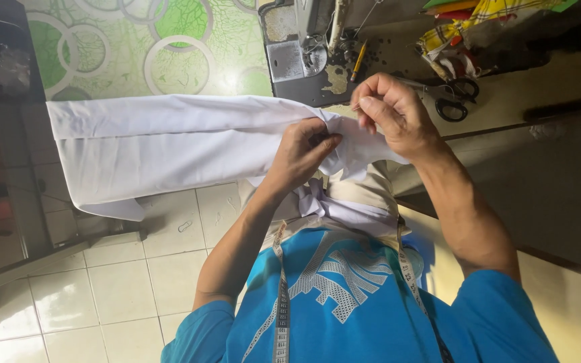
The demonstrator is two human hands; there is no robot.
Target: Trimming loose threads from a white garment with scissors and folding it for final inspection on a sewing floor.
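Bright daylight, glossy tile glare

One white cloth (pixel 169 144), one pair of scissors (pixel 448 97), one sewing machine (pixel 304 47).

Scissors (pixel 453 101), sewing machine (pixel 298 48), tape measure (pixel 281 296).

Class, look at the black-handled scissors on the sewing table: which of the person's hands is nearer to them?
The right. The right hand pinches the white cloth just beside the scissors, without touching them. The left hand grips the cloth further from them, beyond the right hand.
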